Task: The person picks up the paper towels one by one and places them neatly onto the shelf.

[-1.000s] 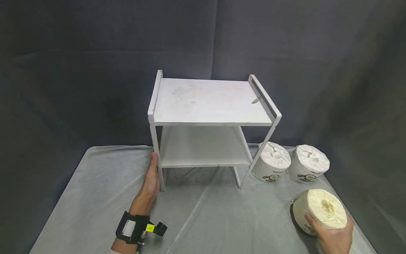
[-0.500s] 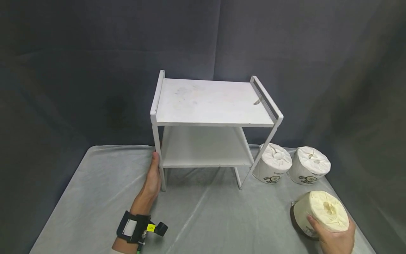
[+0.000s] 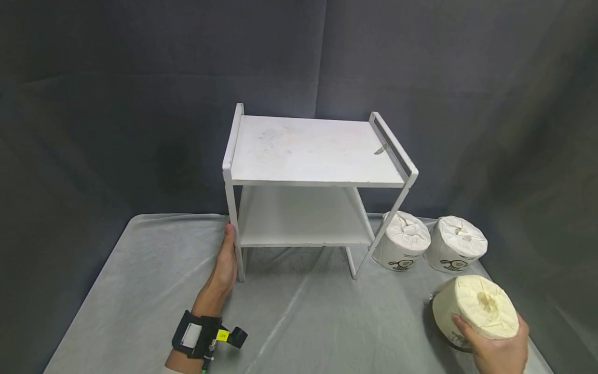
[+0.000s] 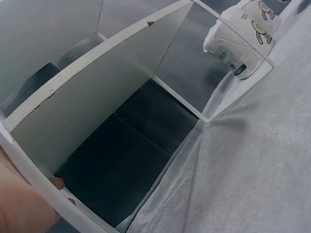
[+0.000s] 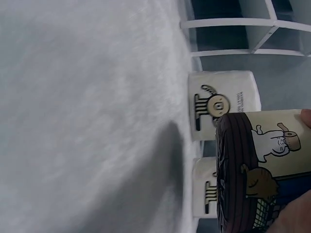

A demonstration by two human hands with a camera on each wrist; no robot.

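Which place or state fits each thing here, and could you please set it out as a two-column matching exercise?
1. Left hand
2. Cream-wrapped roll
3. White-wrapped rolls
4. Black wrist strap

A. Standing on the grey cloth, untouched by hands
B. Bearing a yellow label
C. Held in the right hand
D. Gripping the frame of the white shelf

Pairs: 1-D; 2-C; 3-A; 4-B

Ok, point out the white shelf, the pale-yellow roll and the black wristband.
White shelf (image 3: 313, 150): head view, on its top board.
Pale-yellow roll (image 3: 476, 311): head view, on its wrapped top face.
Black wristband (image 3: 205, 336): head view, on its dark strap.
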